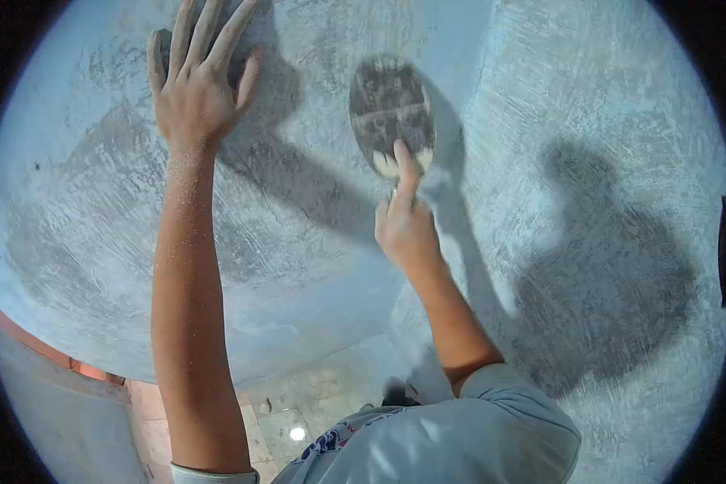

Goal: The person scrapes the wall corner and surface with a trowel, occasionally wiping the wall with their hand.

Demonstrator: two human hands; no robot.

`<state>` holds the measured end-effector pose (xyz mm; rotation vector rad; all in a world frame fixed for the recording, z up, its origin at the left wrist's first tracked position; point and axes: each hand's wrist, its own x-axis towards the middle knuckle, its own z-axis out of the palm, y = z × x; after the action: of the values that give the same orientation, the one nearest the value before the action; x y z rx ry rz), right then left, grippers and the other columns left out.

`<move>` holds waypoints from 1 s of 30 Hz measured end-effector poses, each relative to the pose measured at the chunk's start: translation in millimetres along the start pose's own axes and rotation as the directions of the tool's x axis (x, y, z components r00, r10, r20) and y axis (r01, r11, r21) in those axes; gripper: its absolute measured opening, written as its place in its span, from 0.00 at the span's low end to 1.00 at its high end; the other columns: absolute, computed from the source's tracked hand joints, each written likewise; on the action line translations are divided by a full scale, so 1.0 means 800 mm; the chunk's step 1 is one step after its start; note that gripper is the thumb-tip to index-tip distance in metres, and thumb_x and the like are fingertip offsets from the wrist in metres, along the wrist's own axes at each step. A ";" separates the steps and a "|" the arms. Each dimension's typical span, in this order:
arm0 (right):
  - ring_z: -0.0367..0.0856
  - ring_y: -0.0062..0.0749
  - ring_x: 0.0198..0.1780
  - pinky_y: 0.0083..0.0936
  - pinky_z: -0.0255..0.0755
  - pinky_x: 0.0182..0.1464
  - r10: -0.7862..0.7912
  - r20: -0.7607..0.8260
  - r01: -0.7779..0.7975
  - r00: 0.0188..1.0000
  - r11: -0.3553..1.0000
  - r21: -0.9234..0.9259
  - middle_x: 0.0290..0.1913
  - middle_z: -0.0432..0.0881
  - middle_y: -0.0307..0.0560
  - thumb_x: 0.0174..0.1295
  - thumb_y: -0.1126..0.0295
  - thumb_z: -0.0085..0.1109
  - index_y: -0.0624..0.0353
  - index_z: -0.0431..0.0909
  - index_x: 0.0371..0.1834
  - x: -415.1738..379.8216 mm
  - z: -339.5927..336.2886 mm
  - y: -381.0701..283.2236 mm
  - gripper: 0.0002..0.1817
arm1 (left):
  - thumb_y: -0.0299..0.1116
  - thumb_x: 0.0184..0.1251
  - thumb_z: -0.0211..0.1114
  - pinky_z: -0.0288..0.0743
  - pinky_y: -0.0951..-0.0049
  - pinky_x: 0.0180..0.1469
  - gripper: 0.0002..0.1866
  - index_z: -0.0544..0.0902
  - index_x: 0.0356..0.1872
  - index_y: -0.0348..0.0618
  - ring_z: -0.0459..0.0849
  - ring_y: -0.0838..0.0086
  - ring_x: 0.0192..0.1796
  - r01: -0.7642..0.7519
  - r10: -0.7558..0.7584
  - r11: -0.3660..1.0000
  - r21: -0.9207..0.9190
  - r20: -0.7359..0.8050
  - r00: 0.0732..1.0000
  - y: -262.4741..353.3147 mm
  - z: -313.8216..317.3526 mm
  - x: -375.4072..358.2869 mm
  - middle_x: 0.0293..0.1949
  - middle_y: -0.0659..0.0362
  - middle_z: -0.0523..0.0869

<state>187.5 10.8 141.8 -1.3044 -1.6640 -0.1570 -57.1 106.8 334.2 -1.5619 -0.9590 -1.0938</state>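
My left hand (pixel 198 93) lies against the scraped blue-grey wall (pixel 298 161) at the upper left, with its fingers spread and fine dust on the forearm. To the right of it, my right hand (pixel 409 226) holds a dark oval tool (pixel 391 105) with a pale lower edge. The index finger stretches up over the tool's lower part, and the other fingers are curled below it. The tool is up against the wall, near the corner where two wall surfaces meet. How the hand grips its lower end is partly hidden.
Another rough wall surface (pixel 605 105) fills the right side, with a large shadow on it. Below are a tiled floor (pixel 274 427) with a bright reflection and a reddish edge (pixel 40 343) at the lower left. A dark object (pixel 397 394) stands beyond my shirt.
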 end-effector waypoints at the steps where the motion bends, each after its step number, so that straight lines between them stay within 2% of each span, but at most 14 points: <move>1: 0.79 0.51 0.17 0.42 0.72 0.22 0.006 0.007 -0.006 1.000 1.000 0.012 0.17 0.77 0.51 0.76 0.79 0.53 0.57 0.39 0.91 -0.018 0.007 0.005 0.45 | 0.44 0.62 0.66 0.45 0.43 0.89 0.42 0.74 0.83 0.59 0.59 0.52 0.89 0.004 -0.004 1.000 -0.016 -0.007 1.000 -0.001 -0.001 0.000 0.87 0.55 0.66; 4: 0.80 0.53 0.17 0.42 0.72 0.22 0.009 0.012 -0.009 1.000 1.000 0.014 0.17 0.77 0.52 0.76 0.80 0.52 0.57 0.38 0.92 -0.053 0.021 0.016 0.45 | 0.46 0.62 0.65 0.45 0.42 0.89 0.42 0.73 0.83 0.59 0.60 0.52 0.89 -0.037 0.036 0.999 -0.003 -0.066 0.997 -0.008 0.007 0.001 0.86 0.55 0.67; 5: 0.80 0.54 0.18 0.43 0.72 0.23 0.017 0.015 -0.017 1.000 0.999 0.028 0.18 0.78 0.53 0.76 0.80 0.53 0.56 0.38 0.92 -0.038 0.010 0.004 0.46 | 0.46 0.63 0.65 0.45 0.42 0.89 0.42 0.73 0.83 0.59 0.60 0.52 0.89 -0.050 0.049 0.999 -0.007 -0.076 0.996 -0.006 0.006 0.000 0.86 0.55 0.67; 6: 0.81 0.54 0.19 0.43 0.73 0.23 0.029 0.018 -0.030 0.999 0.999 0.041 0.19 0.79 0.55 0.76 0.80 0.53 0.55 0.37 0.92 -0.010 -0.006 -0.006 0.46 | 0.46 0.63 0.65 0.45 0.42 0.89 0.42 0.73 0.83 0.59 0.59 0.53 0.89 -0.033 0.032 0.999 0.037 0.028 0.999 -0.009 -0.001 0.000 0.87 0.55 0.67; 10: 0.84 0.57 0.22 0.47 0.75 0.25 -0.037 -0.020 0.038 0.999 0.999 0.038 0.21 0.81 0.57 0.76 0.78 0.55 0.53 0.36 0.91 0.077 -0.045 -0.026 0.47 | 0.46 0.62 0.66 0.44 0.43 0.90 0.43 0.73 0.83 0.59 0.59 0.53 0.89 -0.009 0.009 1.000 -0.005 -0.021 1.000 -0.002 0.000 0.000 0.87 0.55 0.66; 13: 0.87 0.64 0.28 0.51 0.79 0.31 0.008 0.029 -0.011 1.000 0.996 0.085 0.30 0.87 0.67 0.76 0.78 0.55 0.51 0.35 0.91 0.055 -0.033 -0.017 0.48 | 0.46 0.61 0.66 0.44 0.43 0.90 0.43 0.73 0.83 0.59 0.59 0.53 0.89 -0.003 0.003 1.000 -0.021 0.006 1.000 -0.003 0.000 0.000 0.87 0.56 0.66; 14: 0.89 0.70 0.34 0.52 0.82 0.36 -0.016 0.012 0.015 1.000 0.996 0.091 0.45 0.88 0.77 0.76 0.77 0.54 0.50 0.35 0.91 0.031 -0.018 -0.004 0.47 | 0.46 0.61 0.67 0.44 0.43 0.90 0.43 0.73 0.83 0.59 0.59 0.53 0.89 -0.011 0.010 1.000 -0.029 -0.011 1.000 -0.004 0.000 -0.002 0.87 0.56 0.66; 17: 0.90 0.71 0.37 0.51 0.84 0.38 -0.195 -0.117 0.192 0.974 0.981 -0.041 0.53 0.86 0.81 0.77 0.76 0.54 0.49 0.35 0.91 -0.032 0.025 0.021 0.47 | 0.62 0.81 0.58 0.49 0.49 0.90 0.31 0.69 0.83 0.87 0.63 0.67 0.88 -0.109 0.096 0.993 -0.037 -0.256 0.962 -0.012 0.018 0.003 0.87 0.75 0.66; 18: 0.90 0.71 0.37 0.50 0.84 0.38 -0.214 -0.126 0.210 0.969 0.977 -0.050 0.54 0.86 0.82 0.77 0.76 0.53 0.49 0.35 0.91 -0.033 0.028 0.024 0.47 | 0.46 0.62 0.67 0.44 0.43 0.90 0.42 0.73 0.83 0.60 0.60 0.53 0.89 -0.006 0.006 1.000 -0.030 -0.028 1.000 -0.007 0.005 -0.001 0.87 0.56 0.66; 21: 0.90 0.67 0.35 0.49 0.83 0.36 -0.039 -0.044 0.042 0.998 0.996 0.076 0.49 0.88 0.77 0.78 0.76 0.53 0.48 0.35 0.91 -0.006 0.006 0.009 0.46 | 0.46 0.62 0.67 0.44 0.43 0.90 0.42 0.73 0.83 0.60 0.59 0.53 0.89 0.005 -0.006 1.000 -0.024 -0.016 1.000 -0.001 -0.001 -0.001 0.87 0.56 0.66; 23: 0.91 0.67 0.39 0.49 0.83 0.40 0.086 0.017 -0.087 0.996 0.992 0.095 0.50 0.86 0.78 0.78 0.77 0.53 0.51 0.35 0.90 0.055 -0.040 -0.028 0.45 | 0.45 0.61 0.67 0.44 0.43 0.90 0.43 0.73 0.83 0.60 0.59 0.53 0.89 0.011 -0.011 1.000 -0.018 -0.001 1.000 0.000 -0.001 -0.002 0.87 0.56 0.66; 24: 0.91 0.69 0.45 0.49 0.85 0.46 0.166 0.090 -0.174 0.982 0.980 0.093 0.56 0.84 0.82 0.78 0.78 0.53 0.54 0.36 0.90 0.079 -0.062 -0.052 0.45 | 0.45 0.61 0.67 0.44 0.44 0.90 0.43 0.73 0.83 0.60 0.59 0.53 0.89 0.011 -0.011 1.000 -0.025 -0.002 1.000 0.000 0.000 -0.002 0.87 0.56 0.66; 26: 0.92 0.69 0.47 0.49 0.86 0.48 0.196 0.130 -0.204 0.972 0.978 0.054 0.56 0.84 0.84 0.78 0.78 0.54 0.56 0.37 0.89 0.087 -0.062 -0.061 0.44 | 0.44 0.60 0.67 0.44 0.44 0.90 0.43 0.74 0.82 0.60 0.59 0.53 0.89 0.007 -0.007 1.000 -0.021 -0.013 1.000 -0.001 -0.001 0.000 0.87 0.56 0.66; 30: 0.92 0.67 0.37 0.48 0.85 0.39 0.017 -0.022 -0.018 1.000 1.000 -0.018 0.45 0.88 0.79 0.79 0.77 0.56 0.60 0.37 0.89 -0.004 0.019 -0.006 0.44 | 0.45 0.60 0.67 0.45 0.44 0.90 0.43 0.74 0.82 0.59 0.59 0.53 0.89 0.004 -0.004 1.000 -0.019 0.001 1.000 -0.002 -0.001 -0.001 0.87 0.56 0.66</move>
<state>174.9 16.0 133.8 -1.3259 -1.6355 -0.1757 -59.2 106.1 334.1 -1.5767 -0.9550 -1.1080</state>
